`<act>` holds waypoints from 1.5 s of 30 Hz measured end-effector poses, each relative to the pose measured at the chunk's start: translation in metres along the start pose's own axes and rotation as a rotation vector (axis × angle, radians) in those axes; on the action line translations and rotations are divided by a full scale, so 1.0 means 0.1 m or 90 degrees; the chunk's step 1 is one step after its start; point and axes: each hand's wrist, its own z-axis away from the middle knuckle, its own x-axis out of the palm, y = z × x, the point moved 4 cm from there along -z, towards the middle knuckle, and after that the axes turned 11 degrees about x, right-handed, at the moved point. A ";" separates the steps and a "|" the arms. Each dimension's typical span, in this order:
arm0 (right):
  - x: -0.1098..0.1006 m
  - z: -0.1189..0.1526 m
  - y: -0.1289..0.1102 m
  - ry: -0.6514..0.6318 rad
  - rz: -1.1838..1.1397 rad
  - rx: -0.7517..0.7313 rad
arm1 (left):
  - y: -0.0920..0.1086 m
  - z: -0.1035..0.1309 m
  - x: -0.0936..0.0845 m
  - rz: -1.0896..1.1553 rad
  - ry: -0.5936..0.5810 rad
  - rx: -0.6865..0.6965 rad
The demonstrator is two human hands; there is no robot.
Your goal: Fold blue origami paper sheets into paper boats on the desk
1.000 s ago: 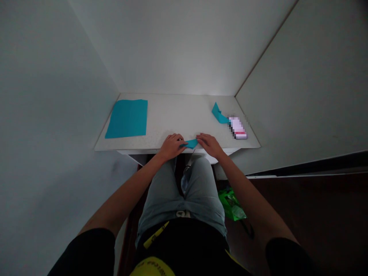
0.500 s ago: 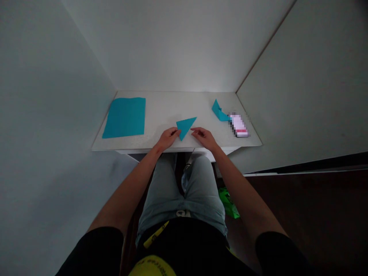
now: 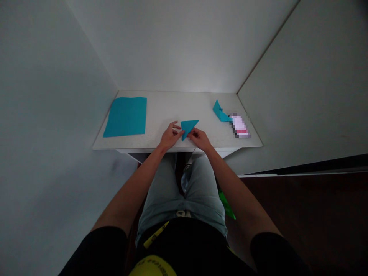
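Observation:
A small folded piece of turquoise paper (image 3: pixel 189 125), roughly triangular, is between my two hands near the table's front edge. Its one point faces right and another points down toward me. My right hand (image 3: pixel 199 139) pinches the paper's lower right edge, with the fingers partly hidden beneath it. On the other side, my left hand (image 3: pixel 170 137) has its fingers spread apart, and only the thumb tip touches the paper's left edge. A folded turquoise paper boat (image 3: pixel 220 112) lies farther off to the right.
A flat stack or sheet of turquoise paper (image 3: pixel 126 117) covers the left of the white table (image 3: pixel 166 107). A phone (image 3: pixel 240 125) with a blurred screen lies at the right, against the boat's tip. Walls close in the back and both sides. Below is a green bag (image 3: pixel 227 205).
My right hand has moved left and taken hold of the folded paper. The fingers of my left hand have loosened and spread. The paper has turned slightly, its top edge now more level.

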 end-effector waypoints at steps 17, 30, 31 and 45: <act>0.05 0.20 -0.25 0.055 0.273 -0.073 | 0.12 0.05 0.02 -0.065 -0.047 0.104; 0.06 0.21 -0.20 0.064 0.221 -0.067 | 0.13 0.03 0.00 -0.079 -0.045 0.059; 0.05 0.20 -0.19 0.075 0.211 -0.056 | 0.13 0.03 -0.01 -0.064 -0.038 0.059; -0.07 0.01 0.00 0.099 -0.035 0.007 | 0.09 0.03 -0.06 0.105 -0.019 0.011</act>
